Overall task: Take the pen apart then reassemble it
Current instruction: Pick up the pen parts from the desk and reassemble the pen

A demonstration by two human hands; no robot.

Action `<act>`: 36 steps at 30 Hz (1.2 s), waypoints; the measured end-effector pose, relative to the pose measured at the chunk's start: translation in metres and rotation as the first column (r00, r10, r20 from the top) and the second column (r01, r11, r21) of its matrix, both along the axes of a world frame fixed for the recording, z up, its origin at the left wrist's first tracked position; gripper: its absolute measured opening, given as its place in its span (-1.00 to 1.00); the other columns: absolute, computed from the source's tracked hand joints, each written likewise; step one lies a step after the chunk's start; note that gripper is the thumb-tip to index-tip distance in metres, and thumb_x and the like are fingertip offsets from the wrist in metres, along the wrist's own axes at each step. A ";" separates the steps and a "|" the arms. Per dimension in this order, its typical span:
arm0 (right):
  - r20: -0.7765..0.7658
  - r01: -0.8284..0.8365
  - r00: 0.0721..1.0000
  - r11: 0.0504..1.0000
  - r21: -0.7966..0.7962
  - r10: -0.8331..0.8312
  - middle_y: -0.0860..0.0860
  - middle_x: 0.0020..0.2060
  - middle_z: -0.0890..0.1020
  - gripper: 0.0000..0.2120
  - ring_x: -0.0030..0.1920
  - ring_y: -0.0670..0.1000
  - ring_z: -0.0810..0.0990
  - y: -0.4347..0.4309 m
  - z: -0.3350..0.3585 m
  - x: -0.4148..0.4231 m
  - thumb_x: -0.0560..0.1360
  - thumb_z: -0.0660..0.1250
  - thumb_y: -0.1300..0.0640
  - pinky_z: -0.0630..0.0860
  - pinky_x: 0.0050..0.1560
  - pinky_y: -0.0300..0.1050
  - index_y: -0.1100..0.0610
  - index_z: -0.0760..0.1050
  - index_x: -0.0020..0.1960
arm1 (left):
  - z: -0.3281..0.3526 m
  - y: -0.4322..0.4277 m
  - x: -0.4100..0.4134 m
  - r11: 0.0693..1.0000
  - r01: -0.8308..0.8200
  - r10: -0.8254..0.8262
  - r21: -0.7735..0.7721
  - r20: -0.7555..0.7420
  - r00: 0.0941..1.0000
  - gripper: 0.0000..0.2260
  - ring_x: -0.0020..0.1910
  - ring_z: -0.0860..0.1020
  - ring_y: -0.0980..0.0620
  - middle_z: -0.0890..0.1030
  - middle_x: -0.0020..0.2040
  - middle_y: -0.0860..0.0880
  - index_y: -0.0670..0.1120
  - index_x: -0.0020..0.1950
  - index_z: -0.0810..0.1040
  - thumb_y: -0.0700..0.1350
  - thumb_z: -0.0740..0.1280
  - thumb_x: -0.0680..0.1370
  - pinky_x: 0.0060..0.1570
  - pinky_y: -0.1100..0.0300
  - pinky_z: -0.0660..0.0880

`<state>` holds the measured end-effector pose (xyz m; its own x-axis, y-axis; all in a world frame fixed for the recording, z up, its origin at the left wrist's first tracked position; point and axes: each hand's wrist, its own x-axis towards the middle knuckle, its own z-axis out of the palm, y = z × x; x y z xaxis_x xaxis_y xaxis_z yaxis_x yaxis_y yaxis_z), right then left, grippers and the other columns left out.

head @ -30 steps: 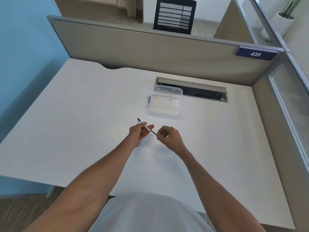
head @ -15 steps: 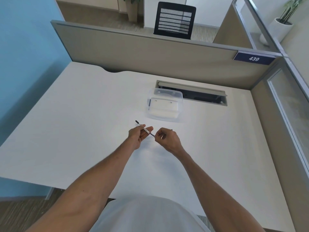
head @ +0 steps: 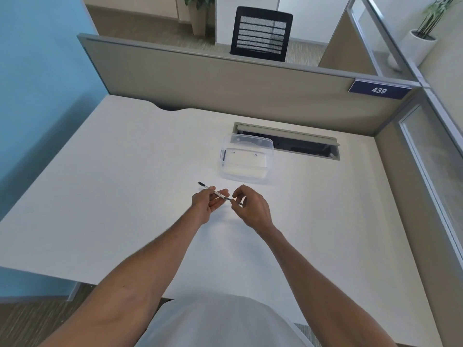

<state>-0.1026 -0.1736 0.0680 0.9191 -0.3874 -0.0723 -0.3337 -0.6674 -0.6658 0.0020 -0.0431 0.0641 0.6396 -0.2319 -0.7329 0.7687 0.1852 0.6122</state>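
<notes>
Not much changed from half a second back: left hand [head: 205, 204] still pinches the pen [head: 215, 192] mid-barrel above the desk [head: 112, 184], dark end pointing up-left. Right hand [head: 250, 209] has its fingertips closed on the pen's near tip now, fingers curled a bit looser. Tub [head: 246, 156] hasn't moved.

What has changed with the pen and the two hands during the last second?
Little: the right hand slid toward the pen tip, pinching that end closer to the left hand. The left hand kept its grip on the barrel. The clear container stayed in place.
</notes>
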 end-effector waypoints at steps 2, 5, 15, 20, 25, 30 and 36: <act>0.065 -0.018 0.998 0.996 -0.091 0.024 -0.10 0.01 0.72 -0.84 -0.11 0.01 0.67 0.002 0.000 0.001 0.64 0.46 0.02 0.46 -0.07 -0.11 0.07 0.61 0.14 | 0.001 0.000 0.000 1.000 -0.021 0.021 -0.013 -0.013 1.000 -0.88 0.30 0.67 -0.31 0.63 0.41 -0.42 -0.21 0.31 0.45 -0.26 0.19 0.79 0.47 -0.09 0.58; 0.138 -0.040 0.988 0.983 -0.179 0.065 -0.10 0.06 0.71 -0.86 -0.12 0.07 0.68 0.007 0.000 0.002 0.68 0.43 0.05 0.51 0.03 -0.06 0.11 0.62 0.15 | 0.000 -0.001 0.002 0.997 -0.059 0.058 -0.040 -0.028 0.998 -0.90 0.28 0.72 -0.27 0.64 0.40 -0.40 -0.23 0.29 0.46 -0.27 0.21 0.78 0.37 -0.01 0.61; 0.152 -0.073 0.983 0.981 -0.182 0.101 -0.23 0.26 0.68 -0.75 -0.14 -0.03 0.68 0.012 0.004 0.009 0.65 0.42 0.13 0.51 0.18 -0.09 -0.01 0.59 0.31 | 0.003 -0.004 0.008 0.989 -0.112 0.105 -0.095 -0.071 0.992 -0.95 0.10 0.74 -0.16 0.69 0.25 -0.32 -0.24 0.18 0.53 -0.29 0.29 0.75 0.40 0.08 0.59; 0.141 -0.042 0.988 0.987 -0.157 0.065 -0.21 0.28 0.68 -0.68 -0.11 -0.01 0.72 0.006 0.003 0.007 0.62 0.39 0.25 0.54 0.18 -0.04 0.02 0.60 0.33 | 0.007 -0.004 0.012 0.986 -0.114 0.108 -0.125 -0.052 0.993 -0.90 -0.22 0.81 -0.06 0.77 0.15 -0.31 -0.22 0.28 0.47 -0.27 0.25 0.77 0.10 0.16 0.72; 0.082 -0.003 0.996 0.991 -0.132 0.014 -0.20 0.29 0.70 -0.70 -0.07 0.03 0.73 -0.004 0.001 0.006 0.64 0.34 0.30 0.56 0.16 -0.04 0.03 0.59 0.30 | 0.006 -0.002 0.013 0.985 -0.087 0.079 -0.147 -0.061 0.995 -0.89 0.46 0.64 -0.30 0.62 0.44 -0.42 -0.21 0.30 0.42 -0.28 0.22 0.77 0.47 0.01 0.57; -0.013 0.270 0.963 0.955 0.121 -0.270 -0.16 0.15 0.78 -0.61 0.01 0.06 0.72 -0.021 -0.007 0.000 0.57 0.25 0.40 0.65 0.04 0.01 0.02 0.65 0.21 | 0.006 -0.003 0.014 0.988 -0.085 0.076 -0.129 -0.075 0.994 -0.85 0.52 0.59 -0.31 0.60 0.47 -0.39 -0.22 0.34 0.45 -0.29 0.20 0.78 0.49 -0.08 0.55; -0.192 0.557 0.830 0.791 0.251 -0.524 -0.04 0.18 0.79 -0.56 0.08 0.18 0.74 -0.044 -0.027 -0.026 0.51 0.22 0.43 0.67 0.13 0.10 0.10 0.64 0.25 | 0.004 -0.007 0.017 0.991 -0.071 0.064 -0.110 -0.065 0.996 -0.83 0.53 0.59 -0.28 0.55 0.54 -0.34 -0.23 0.34 0.50 -0.30 0.19 0.78 0.56 -0.13 0.50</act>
